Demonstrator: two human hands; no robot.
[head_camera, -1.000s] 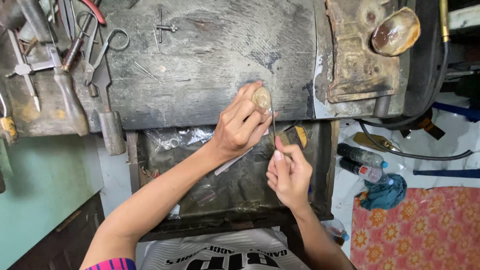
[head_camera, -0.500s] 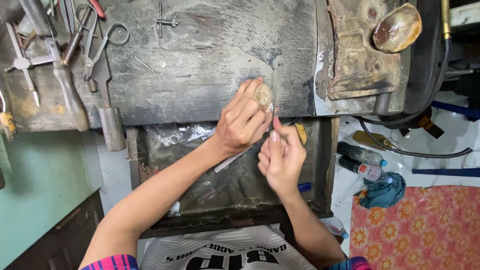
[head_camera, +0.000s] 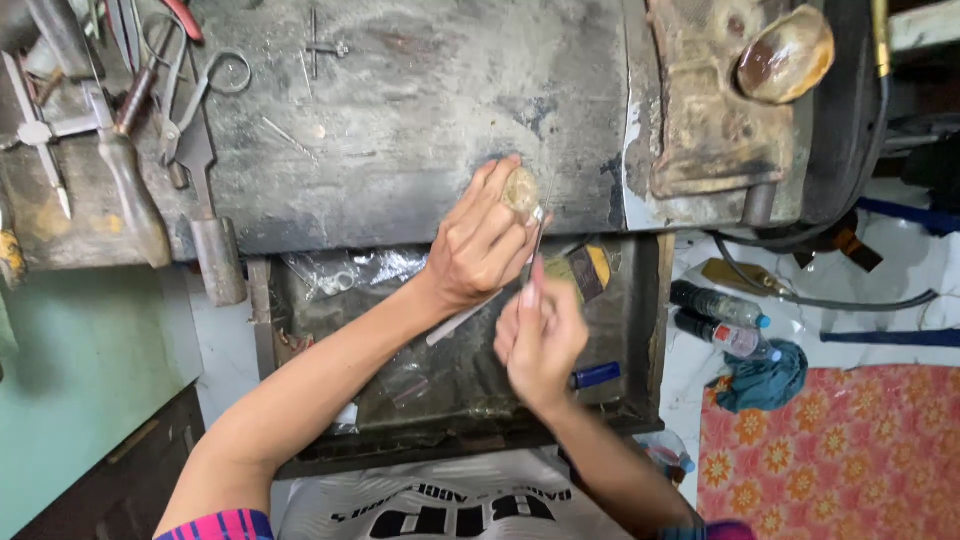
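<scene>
My left hand (head_camera: 482, 245) grips a small round tan lump (head_camera: 520, 188) and presses it against the front edge of the dark, worn workbench (head_camera: 400, 110). My right hand (head_camera: 540, 335) is just below it, fingers pinched around a thin metal tool (head_camera: 537, 235) whose tip points up toward the lump. Both hands hover over an open drawer (head_camera: 460, 350) lined with crumpled plastic.
Scissors (head_camera: 205, 95), pliers and files lie at the bench's left end. A rusty metal block (head_camera: 710, 110) and a rounded brown stone (head_camera: 785, 55) sit at the right. Bottles (head_camera: 720, 320), a blue rag (head_camera: 765, 380) and a red patterned mat (head_camera: 840, 450) are on the floor.
My right hand has slid down and left with the thin tool, away from the lump. My left hand stays on the lump at the bench edge.
</scene>
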